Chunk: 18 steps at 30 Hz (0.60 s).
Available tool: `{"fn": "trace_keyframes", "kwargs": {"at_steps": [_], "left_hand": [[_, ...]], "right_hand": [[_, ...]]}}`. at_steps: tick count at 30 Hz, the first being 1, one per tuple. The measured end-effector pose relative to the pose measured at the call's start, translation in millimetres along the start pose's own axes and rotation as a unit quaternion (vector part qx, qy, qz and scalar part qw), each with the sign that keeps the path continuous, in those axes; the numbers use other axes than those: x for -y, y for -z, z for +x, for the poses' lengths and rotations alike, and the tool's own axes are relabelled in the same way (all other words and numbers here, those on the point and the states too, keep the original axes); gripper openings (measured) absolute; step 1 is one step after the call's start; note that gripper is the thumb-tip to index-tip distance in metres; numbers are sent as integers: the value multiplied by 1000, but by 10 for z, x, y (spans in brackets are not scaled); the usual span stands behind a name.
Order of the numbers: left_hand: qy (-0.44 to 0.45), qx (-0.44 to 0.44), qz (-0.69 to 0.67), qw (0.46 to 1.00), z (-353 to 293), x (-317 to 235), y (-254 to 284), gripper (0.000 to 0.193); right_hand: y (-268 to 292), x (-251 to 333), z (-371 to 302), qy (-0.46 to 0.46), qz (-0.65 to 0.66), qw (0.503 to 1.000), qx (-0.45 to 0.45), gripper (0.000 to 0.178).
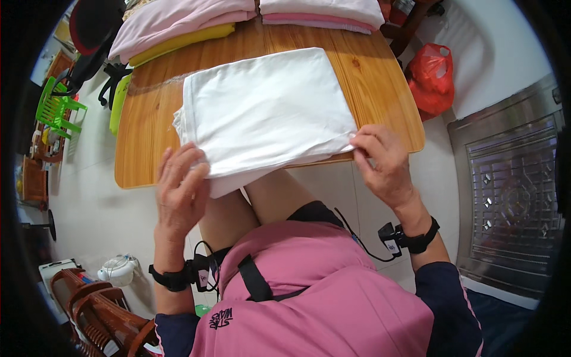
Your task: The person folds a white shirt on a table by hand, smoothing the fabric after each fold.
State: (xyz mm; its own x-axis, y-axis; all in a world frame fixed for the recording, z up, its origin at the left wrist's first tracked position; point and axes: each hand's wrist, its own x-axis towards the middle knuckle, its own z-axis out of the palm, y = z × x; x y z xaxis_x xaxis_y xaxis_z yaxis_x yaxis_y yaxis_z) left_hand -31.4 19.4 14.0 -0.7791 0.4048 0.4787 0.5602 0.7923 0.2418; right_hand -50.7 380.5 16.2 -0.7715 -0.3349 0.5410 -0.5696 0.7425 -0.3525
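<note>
A white folded cloth (267, 113) lies on the wooden table (151, 146), its near edge hanging slightly over the table's front edge. At the near right corner, my right hand (386, 169) pinches the cloth between thumb and fingers. My left hand (181, 187) is curled at the near left corner, with its fingers closed on the fabric there; the thumb is partly hidden. Along the cloth's left side, several layered edges show, a little uneven.
Folded pink fabric (184, 24) over a yellow piece (184, 44) sits at the table's far left. Another pink and white folded stack (324, 15) lies far right. A red plastic bag (431, 80) is beyond the right edge, a green chair (56, 107) at left, wooden chairs (101, 303) lower left.
</note>
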Motion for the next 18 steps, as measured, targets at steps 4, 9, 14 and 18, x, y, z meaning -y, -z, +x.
{"fn": "trace_keyframes", "kwargs": {"at_steps": [4, 9, 14, 18], "left_hand": [[69, 2, 93, 993, -53, 185, 142, 18], [130, -38, 214, 967, -43, 107, 153, 30], [-67, -67, 42, 995, 144, -318, -59, 39], [-173, -20, -34, 984, 453, -703, -345, 43]], "right_hand": [[-71, 251, -38, 51, 20, 998, 18, 27], [-78, 329, 66, 91, 72, 993, 17, 30], [-134, 187, 343, 39, 68, 997, 5, 25], [-260, 103, 521, 37, 19, 999, 34, 25]]}}
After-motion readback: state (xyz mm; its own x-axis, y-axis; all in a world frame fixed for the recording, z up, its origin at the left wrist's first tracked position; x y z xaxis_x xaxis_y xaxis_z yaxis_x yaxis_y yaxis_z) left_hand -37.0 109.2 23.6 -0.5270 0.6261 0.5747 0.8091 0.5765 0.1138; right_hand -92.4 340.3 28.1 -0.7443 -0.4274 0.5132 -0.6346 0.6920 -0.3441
